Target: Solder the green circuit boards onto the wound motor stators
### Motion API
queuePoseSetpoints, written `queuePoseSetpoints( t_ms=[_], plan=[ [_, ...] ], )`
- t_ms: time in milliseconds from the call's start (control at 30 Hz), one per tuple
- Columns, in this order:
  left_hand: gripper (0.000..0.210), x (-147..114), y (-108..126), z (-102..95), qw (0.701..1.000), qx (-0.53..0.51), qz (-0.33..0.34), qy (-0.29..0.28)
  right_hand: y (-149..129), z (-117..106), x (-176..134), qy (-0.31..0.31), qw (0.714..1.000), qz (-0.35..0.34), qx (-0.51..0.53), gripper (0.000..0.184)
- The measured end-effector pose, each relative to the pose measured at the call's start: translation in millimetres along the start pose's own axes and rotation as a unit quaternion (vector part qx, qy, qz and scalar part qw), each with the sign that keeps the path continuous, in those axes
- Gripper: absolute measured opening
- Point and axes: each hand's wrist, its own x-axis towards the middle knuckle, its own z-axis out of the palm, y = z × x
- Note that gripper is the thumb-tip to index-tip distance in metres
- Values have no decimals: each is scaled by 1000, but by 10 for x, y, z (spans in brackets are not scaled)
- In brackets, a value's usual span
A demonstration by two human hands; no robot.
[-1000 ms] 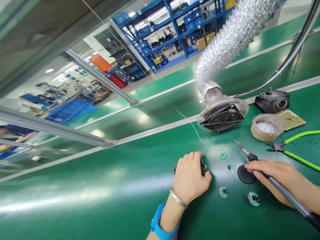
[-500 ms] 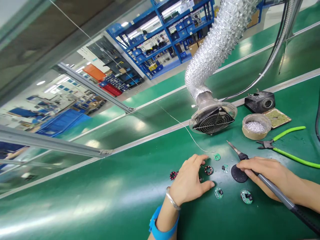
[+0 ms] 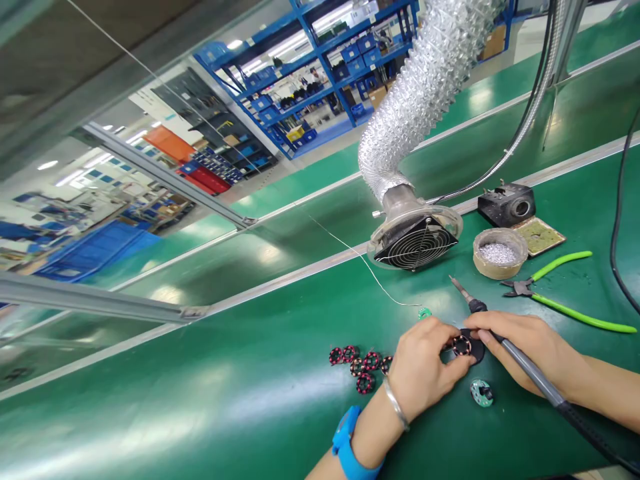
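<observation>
My left hand [image 3: 425, 363], with a silver bangle and a blue wristband, pinches a small ring-shaped wound coil [image 3: 461, 345] between thumb and fingertips. That coil is over a round black pad [image 3: 479, 351], partly covered by both hands. In my right hand [image 3: 537, 347] is a soldering iron [image 3: 524, 365], gripped like a pen, its tip pointing up and left away from the coil. Several more red-and-black coils [image 3: 371, 361] lie left of my left hand. A round green circuit board [image 3: 482, 393] sits below the pad, and a green ring board [image 3: 425, 313] shows above my left fingers.
A thin solder wire [image 3: 374, 275] hangs down to the green bench [image 3: 210, 387]. Behind stand a fume extractor fan [image 3: 420, 243], a tub of metal bits [image 3: 500, 253], a sponge tray [image 3: 540, 235] and a black iron holder [image 3: 507, 203]. Green-handled cutters [image 3: 565, 300] lie at right.
My left hand has moved right, from open above the parts to pinching a coil at the black pad. Several coils at left are now uncovered. My right hand still holds the soldering iron.
</observation>
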Motion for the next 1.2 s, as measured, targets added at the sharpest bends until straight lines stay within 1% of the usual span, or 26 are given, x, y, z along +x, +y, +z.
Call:
queuePoseSetpoints(
  t_ms=[100,200,233,300,400,467,533,600,700,800,933,1000,1067,1133,1200],
  plan=[
    [22,7,48,154,999,8,-30,16,13,12,-11,4,1000,1,4,26],
    [26,-29,44,210,997,4,-60,51,27,8,-20,-3,1000,-6,13,27],
    [28,-42,38,206,997,1,-57,55,26,1,-20,-6,1000,-8,16,28],
    [31,-64,25,171,998,-12,-36,44,7,-18,-10,-1,1000,-14,21,27],
    [29,-86,2,75,999,-44,-14,25,-55,-21,13,32,999,-25,32,21],
    [23,-99,-19,12,998,-59,-25,17,-94,17,22,38,999,-28,26,18],
    [19,-111,-46,-26,997,-65,-46,13,-119,80,21,25,999,-33,15,18],
    [14,-112,-71,-30,996,-76,-49,12,-139,136,17,15,999,-45,17,20],
    [12,-87,-97,4,995,-104,4,13,-183,142,15,14,997,-50,65,21],
    [15,-59,-112,7,992,-109,58,21,-226,58,17,25,994,-12,109,18],
    [20,-76,-140,-94,990,-83,90,67,-195,-36,29,70,992,27,97,15],
    [16,-88,-150,-130,988,-67,105,89,-150,-42,41,87,992,40,80,14],
    [9,-80,-151,-118,986,-39,140,80,-110,-32,53,94,992,47,72,15],
    [11,-52,-145,-73,980,-2,188,60,-86,-21,58,93,992,49,68,17],
    [14,-28,-143,-51,974,17,221,53,-75,-14,54,87,994,44,56,18]
  ],
)
